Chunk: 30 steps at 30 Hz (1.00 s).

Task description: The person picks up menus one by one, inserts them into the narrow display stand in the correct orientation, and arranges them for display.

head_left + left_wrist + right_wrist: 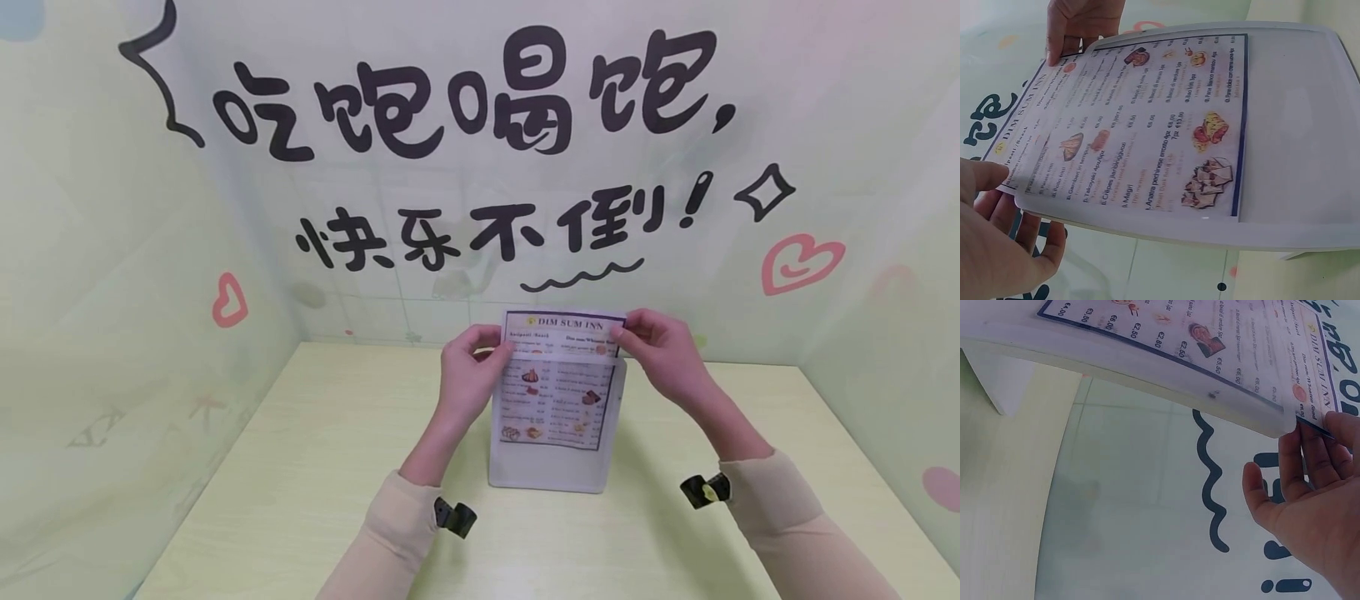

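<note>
A printed menu sheet (558,400) headed "DIM SUM INN" sits partly inside a white display stand (547,468), its top strip standing out above the stand's upper edge. My left hand (474,372) pinches the sheet's upper left corner between thumb and fingers. At the upper right corner my right hand (667,350) pinches the same sheet. The left wrist view shows the sheet (1141,131) behind the stand's clear front, with bare white stand below the print. In the right wrist view a support leg (1000,381) juts from behind the stand.
The stand is upright on a pale wood-grain table (337,467). Behind it hangs a light backdrop (397,317) with large black characters and a pink heart (802,265). Backdrop cloth also closes off both sides. A small black device (455,517) is on the left wrist.
</note>
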Motion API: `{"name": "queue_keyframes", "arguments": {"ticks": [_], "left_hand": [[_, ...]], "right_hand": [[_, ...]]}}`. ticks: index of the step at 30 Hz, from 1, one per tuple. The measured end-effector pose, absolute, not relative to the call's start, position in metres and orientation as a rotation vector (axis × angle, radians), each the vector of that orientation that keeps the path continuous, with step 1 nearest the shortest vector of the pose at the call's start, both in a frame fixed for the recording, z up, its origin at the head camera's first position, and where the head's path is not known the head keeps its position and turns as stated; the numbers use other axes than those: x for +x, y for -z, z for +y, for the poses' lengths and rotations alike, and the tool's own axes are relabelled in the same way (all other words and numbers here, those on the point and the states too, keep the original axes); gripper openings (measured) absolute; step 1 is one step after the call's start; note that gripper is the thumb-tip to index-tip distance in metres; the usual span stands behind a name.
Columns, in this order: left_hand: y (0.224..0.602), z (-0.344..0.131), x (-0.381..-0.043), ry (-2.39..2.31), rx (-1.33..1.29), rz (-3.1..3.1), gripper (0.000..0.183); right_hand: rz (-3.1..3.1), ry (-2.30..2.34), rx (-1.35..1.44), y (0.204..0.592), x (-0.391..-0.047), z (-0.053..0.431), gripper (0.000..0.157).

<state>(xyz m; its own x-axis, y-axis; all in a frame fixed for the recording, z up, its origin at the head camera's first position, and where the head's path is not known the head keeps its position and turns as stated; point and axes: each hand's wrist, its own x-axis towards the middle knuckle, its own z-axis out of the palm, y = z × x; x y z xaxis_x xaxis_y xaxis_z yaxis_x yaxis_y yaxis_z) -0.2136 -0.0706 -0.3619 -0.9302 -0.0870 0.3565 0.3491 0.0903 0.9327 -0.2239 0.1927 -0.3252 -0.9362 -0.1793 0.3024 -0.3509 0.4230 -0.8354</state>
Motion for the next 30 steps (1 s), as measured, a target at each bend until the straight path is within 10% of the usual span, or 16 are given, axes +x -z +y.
{"name": "queue_keyframes", "arguments": {"ticks": [30], "left_hand": [[0.367,-0.071,-0.211,1.888,-0.214,-2.068,0.013]], "right_hand": [[-2.535,-1.457,0.476,0.339,-0.22,0.197,0.03]]}}
